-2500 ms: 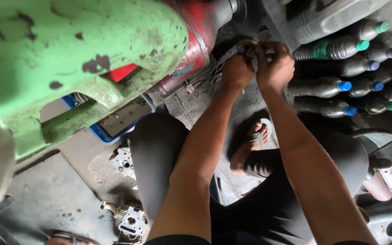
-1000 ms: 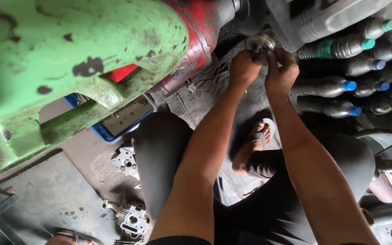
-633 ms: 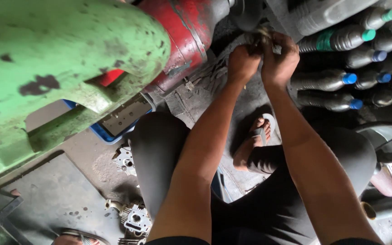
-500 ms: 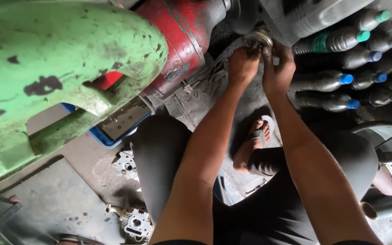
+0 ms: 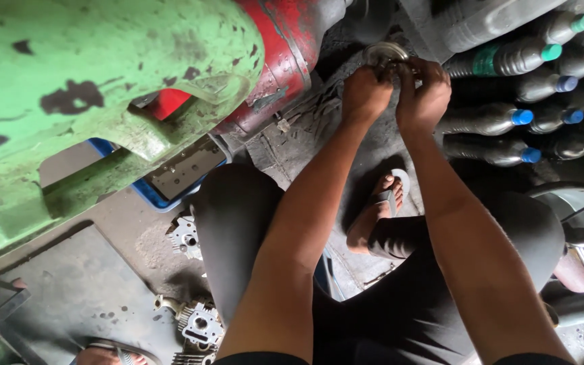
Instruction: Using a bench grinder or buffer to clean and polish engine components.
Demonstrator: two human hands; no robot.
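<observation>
**A:** Head view, and you've got both hands up at the round metal part (image 5: 385, 53), right beside the red housing (image 5: 285, 47). Your left hand (image 5: 365, 93) is curled over the part's near left edge, your right hand (image 5: 427, 91) clamped on its right side, fingers closed tight around it.

**B:** How far along do you reckon?

**A:** Mid-job, I'd say. The part sits at the dark end of the red housing and you're gripping it with both hands, so it looks neither free nor finished. Whether it's going on or coming off, I can't tell from here.

**B:** And the part itself?

**A:** Shiny, ring-like, grey metal, with a bright rim catching the light. Most of it is hidden under your fingers, so the face is hard to read.

**B:** Anything else around?

**A:** Right of the red housing, a row of dark bottles (image 5: 508, 122) with blue and green caps lies on its side. Left of the housing is the big green machine body (image 5: 89, 88), paint chipped. Below it, a blue tray (image 5: 150, 192), and lower still two small engine castings (image 5: 197, 323) on the grey floor. Your sandalled foot (image 5: 381, 209) is tucked under your arms.
</observation>
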